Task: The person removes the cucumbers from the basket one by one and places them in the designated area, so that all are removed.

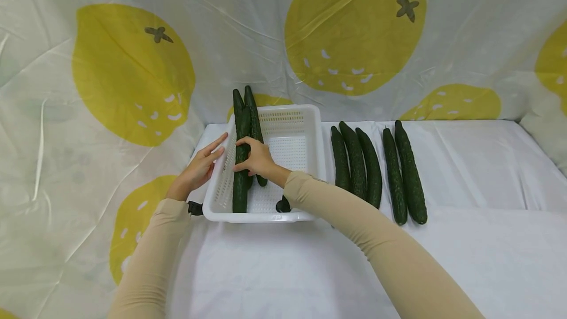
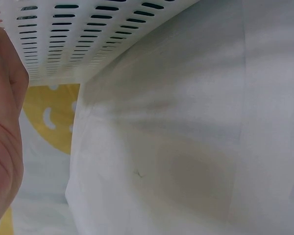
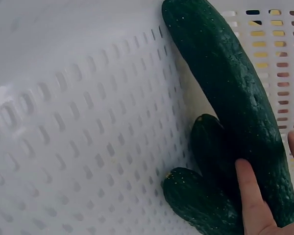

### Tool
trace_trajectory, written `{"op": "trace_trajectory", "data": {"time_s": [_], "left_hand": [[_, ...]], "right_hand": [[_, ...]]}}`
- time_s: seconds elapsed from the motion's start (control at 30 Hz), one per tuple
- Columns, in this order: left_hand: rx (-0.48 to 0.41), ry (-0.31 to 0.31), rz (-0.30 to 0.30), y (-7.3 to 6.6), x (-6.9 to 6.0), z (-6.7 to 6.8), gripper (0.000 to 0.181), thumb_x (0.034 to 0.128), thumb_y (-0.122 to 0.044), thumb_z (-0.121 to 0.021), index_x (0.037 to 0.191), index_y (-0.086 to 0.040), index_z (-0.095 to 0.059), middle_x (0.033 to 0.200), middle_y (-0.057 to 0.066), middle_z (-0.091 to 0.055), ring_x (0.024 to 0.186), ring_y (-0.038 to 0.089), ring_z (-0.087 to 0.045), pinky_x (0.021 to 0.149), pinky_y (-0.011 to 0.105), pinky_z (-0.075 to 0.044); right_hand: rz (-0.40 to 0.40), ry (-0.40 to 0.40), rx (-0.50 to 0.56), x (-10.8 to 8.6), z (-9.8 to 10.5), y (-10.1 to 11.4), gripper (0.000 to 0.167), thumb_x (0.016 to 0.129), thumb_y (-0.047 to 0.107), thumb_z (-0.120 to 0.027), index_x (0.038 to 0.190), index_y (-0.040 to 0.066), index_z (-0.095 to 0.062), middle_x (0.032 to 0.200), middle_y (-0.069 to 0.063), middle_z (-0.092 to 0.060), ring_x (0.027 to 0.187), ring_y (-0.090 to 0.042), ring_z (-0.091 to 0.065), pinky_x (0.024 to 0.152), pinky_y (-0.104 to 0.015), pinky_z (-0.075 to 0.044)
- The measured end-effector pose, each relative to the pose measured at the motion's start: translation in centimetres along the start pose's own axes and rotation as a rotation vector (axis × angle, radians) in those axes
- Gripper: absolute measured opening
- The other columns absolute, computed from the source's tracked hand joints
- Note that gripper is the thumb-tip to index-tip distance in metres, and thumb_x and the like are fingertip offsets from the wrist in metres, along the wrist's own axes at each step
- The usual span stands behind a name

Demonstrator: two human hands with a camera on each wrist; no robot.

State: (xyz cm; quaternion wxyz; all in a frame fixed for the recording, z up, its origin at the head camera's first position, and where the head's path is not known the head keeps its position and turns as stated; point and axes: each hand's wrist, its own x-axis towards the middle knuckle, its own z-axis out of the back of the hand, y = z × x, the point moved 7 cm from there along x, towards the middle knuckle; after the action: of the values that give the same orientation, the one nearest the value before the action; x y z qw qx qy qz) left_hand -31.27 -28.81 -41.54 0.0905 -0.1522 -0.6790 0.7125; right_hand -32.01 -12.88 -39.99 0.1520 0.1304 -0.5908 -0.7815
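Note:
A white perforated basket [image 1: 313, 161] stands on the table with three cucumbers along its left side, their far ends poking above the far rim. My right hand [image 1: 259, 158] reaches into it and holds the leftmost cucumber [image 1: 240, 191], with thumb and fingers on opposite sides. In the right wrist view this cucumber [image 3: 235, 93] slants over the two others [image 3: 201, 198], beside the basket's slotted wall. My left hand [image 1: 198, 169], fingers extended, rests at the outside of the basket's left wall. Only part of that hand [image 2: 4, 132] shows in the left wrist view.
Right of the basket, three cucumbers [image 1: 354, 161] lie side by side, partly behind the right forearm. Two more cucumbers [image 1: 405, 176] lie farther right. The table wears a white cloth [image 1: 266, 270]; a lemon-print curtain [image 1: 239, 23] hangs behind and at the left.

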Motion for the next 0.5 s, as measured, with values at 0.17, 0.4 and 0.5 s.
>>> {"op": "trace_trajectory", "data": {"time_s": [0.17,0.4,0.5], "left_hand": [[0.000,-0.006,0.018,0.08,-0.01,0.04,0.055,0.1091,-0.025,-0.042,0.161,-0.025,-0.022,0.137,0.005,-0.042,0.090,0.008,-0.061,0.073,0.021,-0.054],[-0.026,0.014,0.004,0.01,-0.05,-0.01,0.055,0.1095,-0.023,-0.041,0.161,-0.023,-0.020,0.131,0.006,-0.047,0.087,0.009,-0.065,0.071,0.023,-0.056],[-0.030,0.017,0.000,0.00,-0.06,-0.07,0.055,0.1095,-0.022,-0.041,0.161,-0.023,-0.020,0.132,0.006,-0.047,0.088,0.009,-0.065,0.071,0.023,-0.055]], "right_hand": [[0.027,-0.015,-0.031,0.04,0.00,-0.04,0.070,0.073,-0.002,-0.087,0.135,0.011,-0.058,0.062,-0.008,-0.049,0.055,-0.031,-0.062,0.059,-0.043,-0.059],[-0.011,-0.010,0.031,0.05,0.18,0.12,0.070,0.071,-0.008,-0.087,0.133,0.011,-0.059,0.059,-0.008,-0.048,0.059,-0.039,-0.063,0.063,-0.049,-0.058],[-0.035,-0.008,0.083,0.07,0.28,0.12,0.072,0.069,-0.012,-0.086,0.132,0.011,-0.060,0.060,-0.008,-0.048,0.059,-0.037,-0.061,0.065,-0.052,-0.058]]}}
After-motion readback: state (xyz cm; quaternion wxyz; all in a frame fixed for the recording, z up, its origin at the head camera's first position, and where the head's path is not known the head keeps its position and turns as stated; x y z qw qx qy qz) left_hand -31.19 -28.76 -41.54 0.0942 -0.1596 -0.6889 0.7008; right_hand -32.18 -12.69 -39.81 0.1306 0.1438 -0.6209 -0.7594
